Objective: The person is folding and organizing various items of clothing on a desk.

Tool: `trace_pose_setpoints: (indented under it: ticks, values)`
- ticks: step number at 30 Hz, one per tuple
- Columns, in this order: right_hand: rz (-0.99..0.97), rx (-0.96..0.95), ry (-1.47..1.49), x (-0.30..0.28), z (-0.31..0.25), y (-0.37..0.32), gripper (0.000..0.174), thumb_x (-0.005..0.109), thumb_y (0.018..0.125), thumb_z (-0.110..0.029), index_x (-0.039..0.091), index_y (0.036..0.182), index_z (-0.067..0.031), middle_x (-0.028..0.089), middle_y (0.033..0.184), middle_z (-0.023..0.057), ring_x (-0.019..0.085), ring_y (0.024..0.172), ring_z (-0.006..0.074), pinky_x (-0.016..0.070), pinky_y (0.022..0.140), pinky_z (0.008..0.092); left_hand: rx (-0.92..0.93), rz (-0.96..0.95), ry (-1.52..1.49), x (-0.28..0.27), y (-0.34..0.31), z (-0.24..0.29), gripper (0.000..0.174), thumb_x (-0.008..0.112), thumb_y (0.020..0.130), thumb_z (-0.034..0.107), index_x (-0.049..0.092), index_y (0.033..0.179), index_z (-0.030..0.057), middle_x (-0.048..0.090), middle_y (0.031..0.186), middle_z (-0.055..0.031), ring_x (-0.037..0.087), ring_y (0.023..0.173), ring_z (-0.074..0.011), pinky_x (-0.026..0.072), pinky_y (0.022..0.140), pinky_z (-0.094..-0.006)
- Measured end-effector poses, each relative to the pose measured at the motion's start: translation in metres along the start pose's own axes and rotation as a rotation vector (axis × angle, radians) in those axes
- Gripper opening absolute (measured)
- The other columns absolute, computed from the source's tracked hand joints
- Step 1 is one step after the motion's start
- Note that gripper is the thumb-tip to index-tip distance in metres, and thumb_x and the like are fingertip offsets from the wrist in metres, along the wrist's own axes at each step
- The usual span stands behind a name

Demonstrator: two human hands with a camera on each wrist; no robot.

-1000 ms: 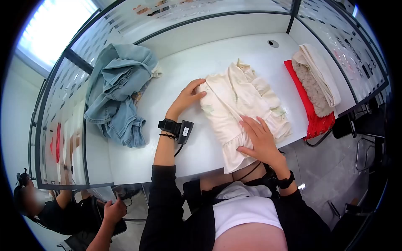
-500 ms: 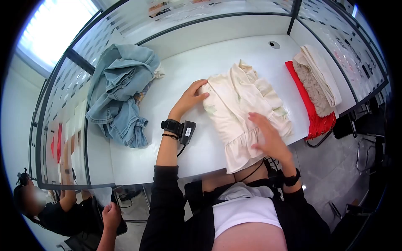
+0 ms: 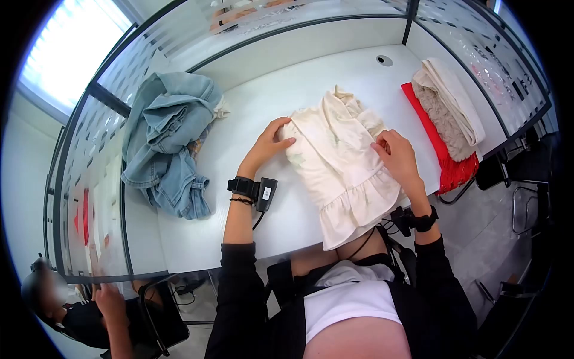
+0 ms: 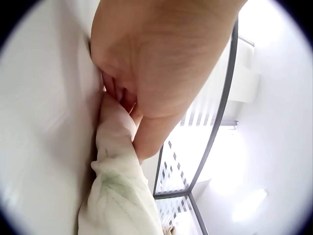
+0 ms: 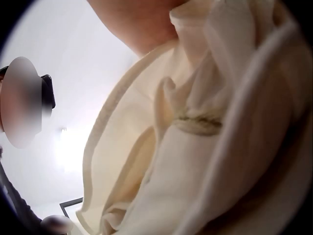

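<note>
A cream garment point(image 3: 335, 161) with ruffled edges and pale green leaf prints lies folded on the white desk point(image 3: 263, 230). At its upper left corner, my left hand point(image 3: 263, 148) grips the edge. The left wrist view shows the thumb over the cloth point(image 4: 117, 196) and the other fingers of the hand point(image 4: 161, 63) curled at its side. My right hand point(image 3: 399, 158) pinches the ruffled right side, fingers bent toward the thumb. Close up in the right wrist view, ruffle layers point(image 5: 171, 171) hang below the hand point(image 5: 142, 22), its fingertips hidden by cloth.
Crumpled light-blue denim point(image 3: 173, 131) lies on the left, with plaid fabric point(image 3: 196, 146) under it. At the right edge a red fringed cloth point(image 3: 451, 167), a fluffy taupe piece point(image 3: 445, 122) and a white cloth point(image 3: 457, 96) are stacked. Low partitions point(image 3: 311, 39) enclose the desk; another person sits at left.
My right hand has lifted from the garment's lower front, moved up and right, and taken hold of its right ruffled side. The left hand has stayed at the upper left corner.
</note>
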State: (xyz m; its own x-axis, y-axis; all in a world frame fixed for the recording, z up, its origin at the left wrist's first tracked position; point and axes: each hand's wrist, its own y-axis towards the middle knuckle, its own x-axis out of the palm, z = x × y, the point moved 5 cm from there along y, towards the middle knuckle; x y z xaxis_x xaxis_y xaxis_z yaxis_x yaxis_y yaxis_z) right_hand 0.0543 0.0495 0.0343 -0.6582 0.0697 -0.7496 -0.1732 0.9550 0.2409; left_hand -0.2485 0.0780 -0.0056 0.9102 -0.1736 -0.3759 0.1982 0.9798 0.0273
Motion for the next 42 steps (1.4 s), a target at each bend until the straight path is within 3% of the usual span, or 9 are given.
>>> trace_pose_setpoints:
  ticks: [12, 15, 20, 24, 30, 33, 37, 39, 42]
  values:
    - [0.113, 0.024, 0.093, -0.023, 0.015, 0.005, 0.012, 0.060, 0.080, -0.012, 0.056, 0.078, -0.0006, 0.057, 0.073, 0.0116, 0.055, 0.061, 0.0252, 0.0429, 0.057, 0.0336, 0.020, -0.025, -0.029, 0.000, 0.000, 0.003, 0.055, 0.069, 0.076, 0.013, 0.046, 0.126, 0.0058, 0.046, 0.127, -0.0068, 0.041, 0.118, -0.0184, 0.0309, 0.100, -0.0290]
    - [0.075, 0.080, 0.038, -0.018, 0.029, 0.006, 0.014, 0.060, 0.080, -0.014, 0.056, 0.078, -0.0005, 0.058, 0.073, 0.0121, 0.055, 0.061, 0.0258, 0.0429, 0.057, 0.0350, 0.072, -0.017, 0.019, -0.001, 0.002, -0.001, 0.057, 0.071, 0.074, 0.015, 0.047, 0.125, 0.0075, 0.046, 0.127, -0.0049, 0.045, 0.109, -0.0158, 0.0365, 0.090, -0.0252]
    - [0.065, 0.057, -0.019, -0.008, 0.043, 0.004, 0.018, 0.062, 0.080, -0.017, 0.056, 0.077, -0.0011, 0.059, 0.073, 0.0120, 0.055, 0.061, 0.0258, 0.0431, 0.057, 0.0357, 0.089, -0.011, 0.059, -0.002, 0.002, -0.001, 0.055, 0.071, 0.074, 0.015, 0.048, 0.124, 0.0088, 0.045, 0.129, -0.0047, 0.045, 0.109, -0.0161, 0.0371, 0.089, -0.0249]
    - [0.109, 0.089, -0.064, -0.022, 0.020, -0.001, 0.021, 0.064, 0.080, -0.021, 0.055, 0.077, -0.0023, 0.059, 0.072, 0.0098, 0.055, 0.060, 0.0240, 0.0430, 0.056, 0.0342, 0.108, -0.018, 0.053, -0.001, 0.003, -0.001, 0.054, 0.071, 0.075, 0.016, 0.049, 0.123, 0.0093, 0.045, 0.130, -0.0046, 0.045, 0.110, -0.0163, 0.0373, 0.089, -0.0253]
    - [-0.067, 0.033, 0.015, -0.026, -0.005, -0.020, 0.023, 0.064, 0.080, -0.022, 0.053, 0.077, -0.0028, 0.057, 0.070, 0.0090, 0.054, 0.059, 0.0235, 0.0427, 0.055, 0.0336, 0.080, -0.023, 0.028, 0.000, 0.002, -0.002, 0.053, 0.071, 0.075, 0.016, 0.049, 0.123, 0.0098, 0.044, 0.130, -0.0042, 0.045, 0.109, -0.0158, 0.0379, 0.088, -0.0252]
    - [-0.170, 0.017, -0.099, -0.014, 0.004, -0.026, 0.020, 0.063, 0.080, -0.020, 0.053, 0.079, -0.0031, 0.058, 0.074, 0.0093, 0.056, 0.064, 0.0255, 0.0432, 0.058, 0.0343, 0.070, -0.022, 0.031, 0.000, 0.003, -0.002, 0.052, 0.071, 0.075, 0.016, 0.049, 0.123, 0.0100, 0.044, 0.130, -0.0044, 0.045, 0.109, -0.0160, 0.0382, 0.087, -0.0252]
    - [-0.083, -0.052, -0.040, -0.016, 0.014, -0.025, 0.016, 0.059, 0.082, -0.017, 0.051, 0.082, -0.0026, 0.058, 0.081, 0.0119, 0.055, 0.071, 0.0327, 0.0425, 0.061, 0.0388, 0.077, -0.016, 0.068, 0.000, 0.003, -0.001, 0.053, 0.071, 0.075, 0.016, 0.049, 0.123, 0.0103, 0.044, 0.130, -0.0048, 0.045, 0.109, -0.0162, 0.0387, 0.086, -0.0248]
    - [-0.034, 0.015, -0.030, -0.026, 0.024, -0.021, 0.016, 0.058, 0.083, -0.016, 0.050, 0.082, -0.0019, 0.058, 0.080, 0.0137, 0.055, 0.072, 0.0343, 0.0422, 0.062, 0.0396, 0.069, -0.017, 0.046, 0.000, 0.002, 0.001, 0.053, 0.071, 0.075, 0.016, 0.050, 0.123, 0.0104, 0.043, 0.131, -0.0049, 0.046, 0.109, -0.0162, 0.0390, 0.085, -0.0245]
    - [0.038, 0.101, -0.110, -0.041, 0.034, -0.017, 0.016, 0.058, 0.083, -0.017, 0.050, 0.082, -0.0020, 0.058, 0.078, 0.0140, 0.055, 0.072, 0.0339, 0.0421, 0.061, 0.0397, 0.043, -0.051, 0.052, 0.001, 0.000, 0.008, 0.053, 0.070, 0.075, 0.013, 0.049, 0.124, 0.0081, 0.041, 0.134, -0.0068, 0.037, 0.123, -0.0208, 0.0293, 0.102, -0.0302]
